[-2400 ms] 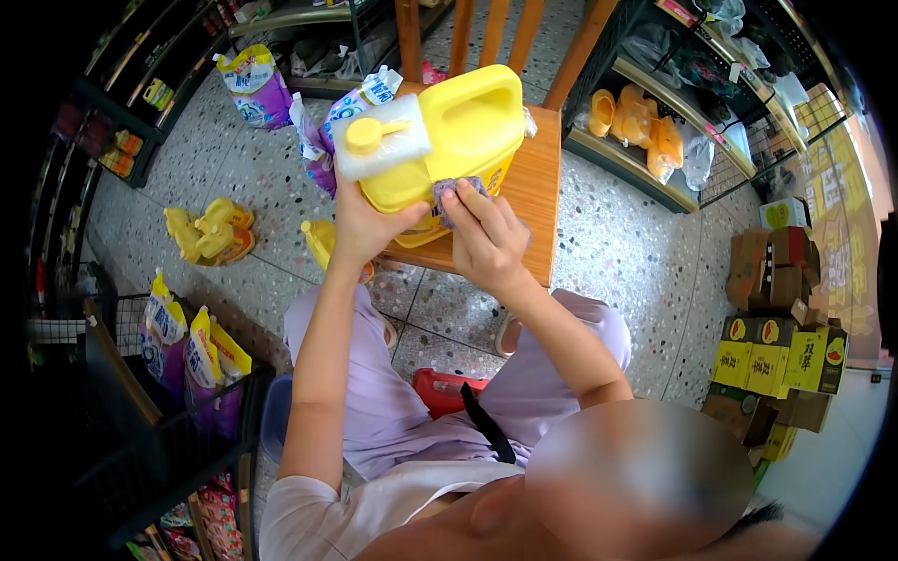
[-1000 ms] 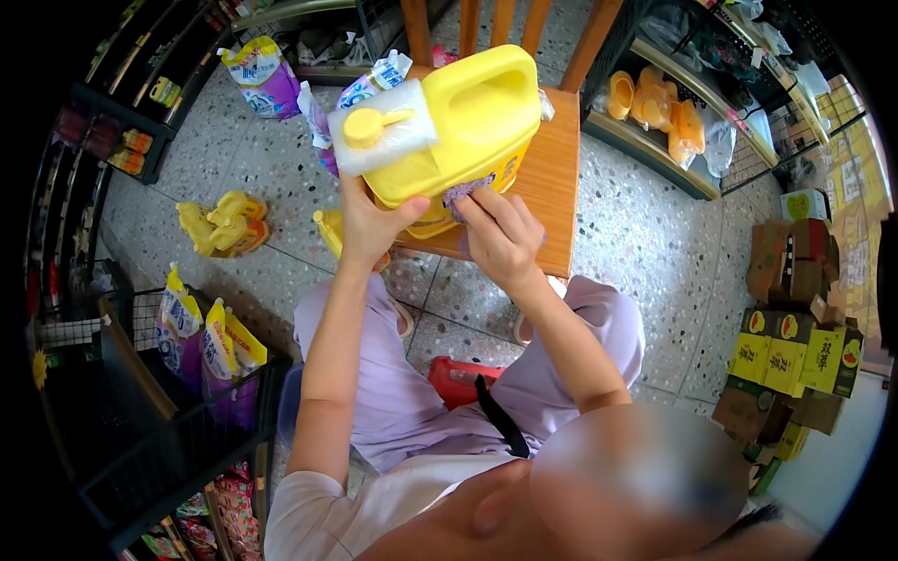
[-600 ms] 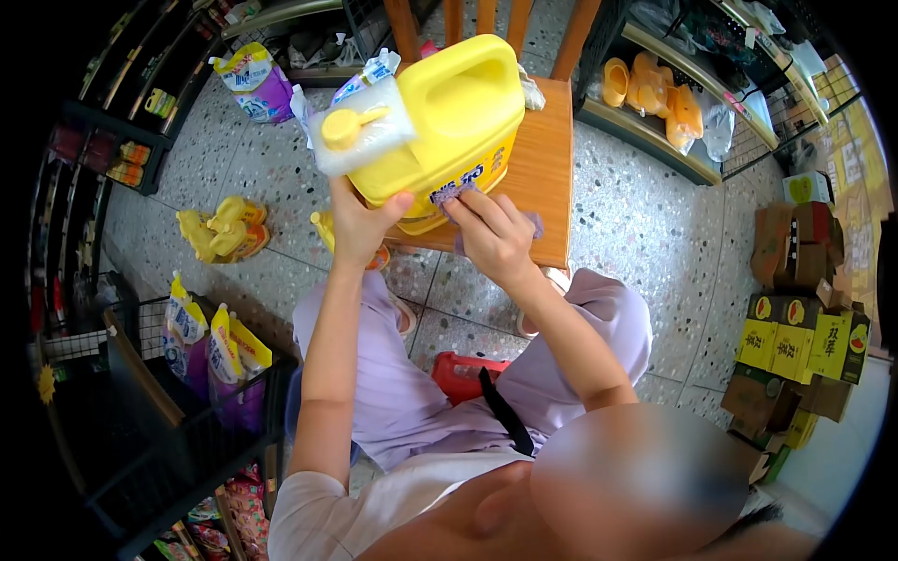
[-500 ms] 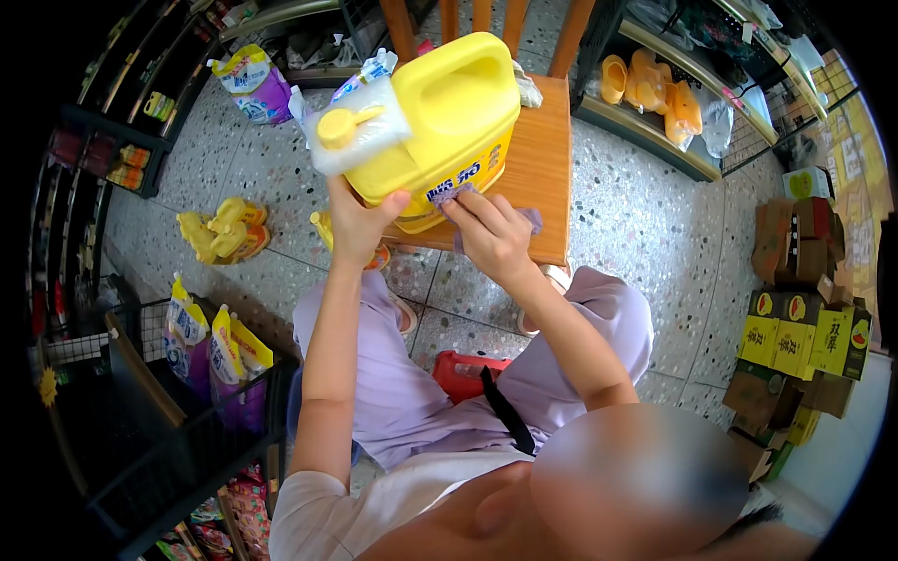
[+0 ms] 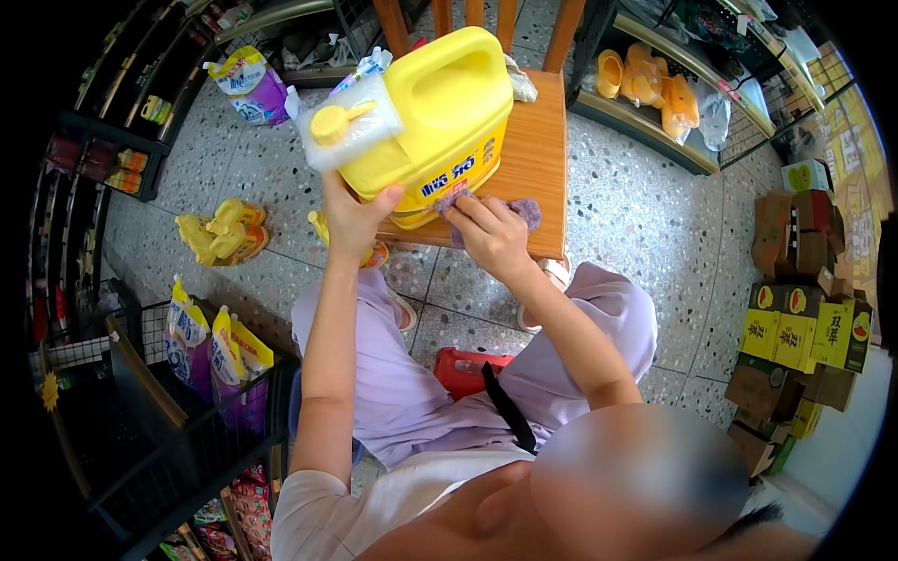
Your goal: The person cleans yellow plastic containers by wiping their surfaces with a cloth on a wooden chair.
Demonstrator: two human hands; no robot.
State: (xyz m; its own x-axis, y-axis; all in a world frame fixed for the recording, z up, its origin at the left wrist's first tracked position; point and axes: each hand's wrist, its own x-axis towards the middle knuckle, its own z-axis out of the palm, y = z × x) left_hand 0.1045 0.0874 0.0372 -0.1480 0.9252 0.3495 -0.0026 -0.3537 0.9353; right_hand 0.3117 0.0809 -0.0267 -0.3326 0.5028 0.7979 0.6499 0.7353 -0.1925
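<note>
A large yellow detergent jug (image 5: 449, 93) stands tilted on a wooden chair (image 5: 538, 154), its label facing me. Clear wrap covers its yellow cap (image 5: 331, 123). My left hand (image 5: 358, 220) grips the jug's lower left side, the thumb lying on the front and the other fingers partly hidden beneath it. With bent fingers, my right hand (image 5: 491, 234) holds a purple cloth (image 5: 526, 211) against the lower edge of the label. Part of the cloth hangs out beyond the knuckles.
Smaller yellow bottles (image 5: 224, 232) stand on the speckled floor at left, near a purple detergent pouch (image 5: 251, 86). More pouches (image 5: 234, 360) sit in a black rack. Stacked cartons (image 5: 795, 327) line the right side; a shelf holds orange slippers (image 5: 645, 79). A red object (image 5: 458, 372) lies between my legs.
My right hand and the cloth have slid slightly lower on the label, showing more of its print. The jug has shifted a little left in view, with my left hand still on it.
</note>
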